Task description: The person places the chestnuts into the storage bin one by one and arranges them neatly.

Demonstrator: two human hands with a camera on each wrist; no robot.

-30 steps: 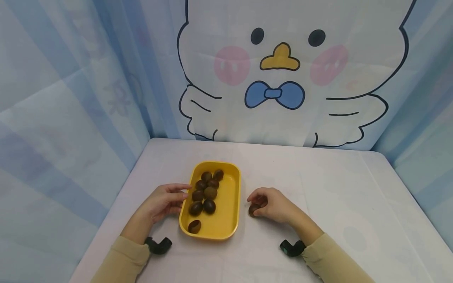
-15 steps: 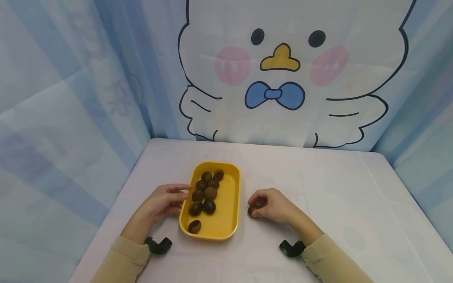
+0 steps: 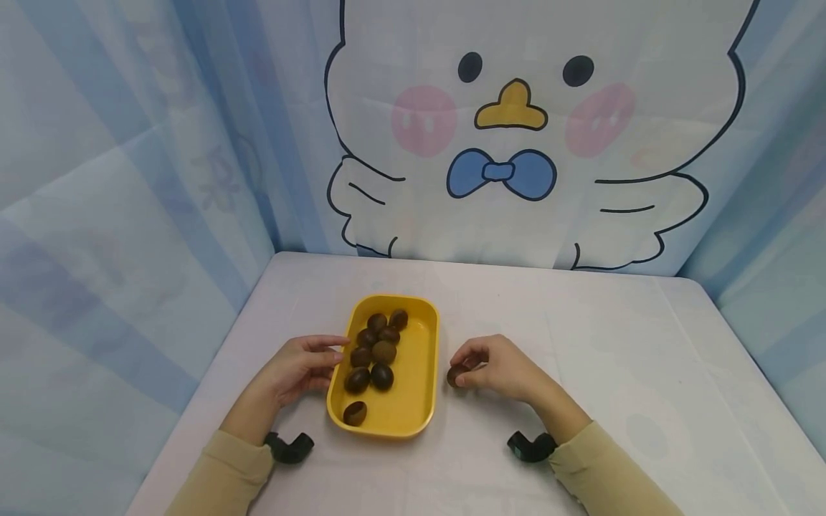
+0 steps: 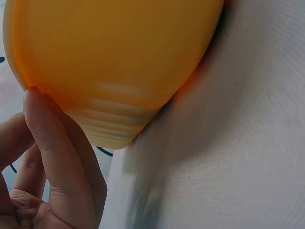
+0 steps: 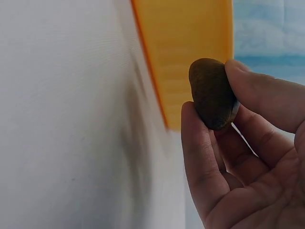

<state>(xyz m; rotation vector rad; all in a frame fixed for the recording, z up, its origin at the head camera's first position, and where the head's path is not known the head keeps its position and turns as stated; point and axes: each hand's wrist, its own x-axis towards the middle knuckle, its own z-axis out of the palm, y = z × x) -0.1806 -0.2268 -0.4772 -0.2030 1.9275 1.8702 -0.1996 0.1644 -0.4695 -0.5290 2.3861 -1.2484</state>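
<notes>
A yellow tray (image 3: 413, 401) with several dark brown chestnuts (image 3: 382, 376) stands on the table. My left hand (image 3: 300, 369) is at its left side, fingers extended, with fingertips against the rim; the left wrist view shows a fingertip (image 4: 34, 98) touching the tray's outer wall (image 4: 119, 57). To the right of the tray, my right hand (image 3: 497, 369) pinches one brown chestnut (image 5: 212, 93) between thumb and fingers. That chestnut appears close over the table in the head view, partly covered by the fingers.
A white cloth covers the table (image 3: 619, 358). Behind it hangs a curtain (image 3: 516, 229) printed with a cartoon bird, and blue-white curtains (image 3: 116, 215) rise at the sides. Dark curved pieces (image 3: 290, 449) sit at both wrists.
My right hand has shifted slightly up and left toward the tray, carrying the chestnut. The left hand and tray have stayed put.
</notes>
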